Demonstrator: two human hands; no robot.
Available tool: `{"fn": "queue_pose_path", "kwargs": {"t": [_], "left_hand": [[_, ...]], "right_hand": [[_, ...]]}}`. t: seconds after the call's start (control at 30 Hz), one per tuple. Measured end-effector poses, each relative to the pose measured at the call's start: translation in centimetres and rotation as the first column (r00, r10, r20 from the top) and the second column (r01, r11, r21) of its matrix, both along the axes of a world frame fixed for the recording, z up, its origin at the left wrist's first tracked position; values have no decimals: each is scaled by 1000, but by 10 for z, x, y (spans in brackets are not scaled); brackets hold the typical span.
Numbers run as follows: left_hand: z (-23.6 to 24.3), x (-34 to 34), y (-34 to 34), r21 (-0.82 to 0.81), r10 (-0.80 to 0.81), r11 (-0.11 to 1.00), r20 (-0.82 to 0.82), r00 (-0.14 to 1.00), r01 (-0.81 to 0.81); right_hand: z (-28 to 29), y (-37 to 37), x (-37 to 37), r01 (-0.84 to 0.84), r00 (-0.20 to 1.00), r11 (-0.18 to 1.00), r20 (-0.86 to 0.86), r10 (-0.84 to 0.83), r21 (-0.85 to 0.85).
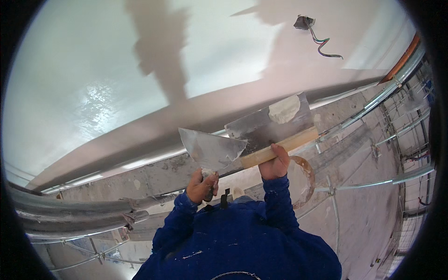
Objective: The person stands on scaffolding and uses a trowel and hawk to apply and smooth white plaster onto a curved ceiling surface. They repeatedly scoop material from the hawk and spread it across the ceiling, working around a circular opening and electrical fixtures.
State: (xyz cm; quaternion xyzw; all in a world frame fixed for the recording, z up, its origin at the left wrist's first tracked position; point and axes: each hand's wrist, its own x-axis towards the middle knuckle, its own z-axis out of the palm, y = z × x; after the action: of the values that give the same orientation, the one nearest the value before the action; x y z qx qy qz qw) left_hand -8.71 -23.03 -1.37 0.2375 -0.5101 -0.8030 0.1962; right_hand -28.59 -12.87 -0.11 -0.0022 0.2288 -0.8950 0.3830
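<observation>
My left hand (199, 186) grips the handle of a wide triangular metal putty knife (210, 145), whose blade tilts up toward the wall with some pale paste near its neck. Just right of it, my right hand (275, 163) holds a rectangular steel board (252, 130) by the pale wooden strip (301, 139) along its near edge. A lump of cream plaster (283, 109) sits on the upper right of the board. The blade's tip corner overlaps or lies very close to the board's left side; I cannot tell if they touch.
A white plastered wall (210, 46) fills the upper view, with a wire box (303, 22) trailing wires. Below it runs a stained plank (163, 170). Scaffold tubes (392, 182) surround the right, wrapped grey pipes (74, 210) lie left, and a floor shows far below.
</observation>
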Motion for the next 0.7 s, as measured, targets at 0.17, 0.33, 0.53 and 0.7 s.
{"fn": "queue_pose_path", "kwargs": {"t": [0.17, 0.33, 0.53, 0.7], "left_hand": [[-12, -3, 1, 182, 27, 983, -50, 998, -17], [-15, -57, 30, 406, 286, 897, -236, 929, -173], [-28, -101, 45, 358, 511, 854, -434, 742, -378], [-52, -96, 46, 285, 632, 772, -238, 738, -569]], "right_hand": [[-15, 9, -34, -49, 999, 996, -13, 49, -74], [-22, -4, -43, -176, 972, 960, 118, 204, -216], [-15, -28, -24, -304, 950, 945, 42, 311, -123], [-42, -31, -13, -412, 879, 897, -188, 438, 162]]}}
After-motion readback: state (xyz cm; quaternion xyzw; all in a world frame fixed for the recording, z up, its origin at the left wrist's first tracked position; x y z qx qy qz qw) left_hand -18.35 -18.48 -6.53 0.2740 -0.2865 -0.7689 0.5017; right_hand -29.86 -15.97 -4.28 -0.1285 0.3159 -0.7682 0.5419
